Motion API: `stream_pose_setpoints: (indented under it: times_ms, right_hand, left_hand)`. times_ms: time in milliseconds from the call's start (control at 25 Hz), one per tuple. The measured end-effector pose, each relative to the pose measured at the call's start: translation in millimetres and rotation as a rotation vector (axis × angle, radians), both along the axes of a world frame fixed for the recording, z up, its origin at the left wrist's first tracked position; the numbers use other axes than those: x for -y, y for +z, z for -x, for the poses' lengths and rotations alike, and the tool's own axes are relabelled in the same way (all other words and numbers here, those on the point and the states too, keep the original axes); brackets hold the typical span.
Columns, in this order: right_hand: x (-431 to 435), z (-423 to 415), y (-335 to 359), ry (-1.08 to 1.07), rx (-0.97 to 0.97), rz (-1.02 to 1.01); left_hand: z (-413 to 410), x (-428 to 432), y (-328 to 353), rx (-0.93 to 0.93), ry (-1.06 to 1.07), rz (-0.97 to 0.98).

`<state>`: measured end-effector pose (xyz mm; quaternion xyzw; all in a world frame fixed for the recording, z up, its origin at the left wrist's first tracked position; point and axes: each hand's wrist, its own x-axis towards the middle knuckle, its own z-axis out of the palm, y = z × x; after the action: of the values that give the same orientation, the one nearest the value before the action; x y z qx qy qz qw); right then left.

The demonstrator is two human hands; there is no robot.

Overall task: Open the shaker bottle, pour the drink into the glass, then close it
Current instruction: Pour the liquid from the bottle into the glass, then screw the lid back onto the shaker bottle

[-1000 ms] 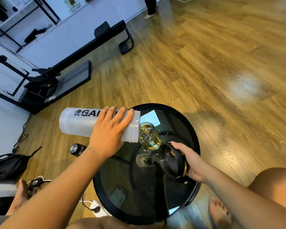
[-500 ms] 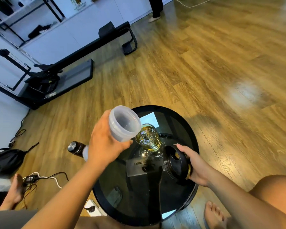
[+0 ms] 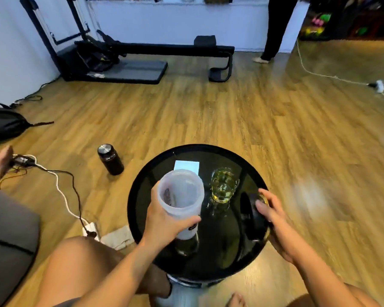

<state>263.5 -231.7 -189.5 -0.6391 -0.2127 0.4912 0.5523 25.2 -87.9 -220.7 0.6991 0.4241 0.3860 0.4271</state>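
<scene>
My left hand (image 3: 164, 220) grips the translucent white shaker bottle (image 3: 182, 196), which stands upright over the left part of the round black glass table (image 3: 142, 196), its mouth open and its inside looking empty. To its right a clear glass (image 3: 224, 185) holds yellow-green drink and rests on the table. My right hand (image 3: 273, 213) holds the black shaker lid (image 3: 251, 216) on edge at the table's right side, to the right of and nearer than the glass.
A dark bottle with a metal cap (image 3: 110, 159) stands on the wooden floor left of the table. Cables and a power strip (image 3: 90, 228) lie at the lower left beside a cloth (image 3: 118, 238). A person's legs (image 3: 273, 29) and black exercise equipment (image 3: 142, 60) are far back.
The shaker went from lying tipped over the glass to upright in my left hand. The view swung up and levelled. My right hand kept the lid near the table's right side.
</scene>
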Motion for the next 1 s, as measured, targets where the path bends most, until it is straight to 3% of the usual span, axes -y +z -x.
stream_pose_setpoints:
  times_ms: [200,360,560,640,880,1000]
  right_hand:
    - [-77.7,57.7,88.4,0.418,0.819,-0.169]
    - [-119.2,98.0,96.9,0.783,1.304,-0.016]
    - [-125.3,108.0,84.4,0.895,1.534,0.058]
    - [-126.9,106.9,81.8,0.905,1.532,0.059]
    - [-121.7,126.7,71.5,0.613,1.501,0.153]
    - [-122.3,137.6,65.3,0.502,1.539,0.207]
  left_hand:
    - [11.0,-3.6,-13.0,-0.057,-0.096,0.147]
    - [10.4,-9.1,-18.2,-0.082,-0.147,0.22]
    - [8.7,-14.9,-22.0,-0.025,-0.17,0.182]
    - [8.6,-14.8,-25.2,-0.017,-0.177,0.191]
    - [-0.6,-7.3,-28.6,0.025,-0.113,0.301]
    - [-1.0,-5.3,-27.1,0.002,-0.083,0.219]
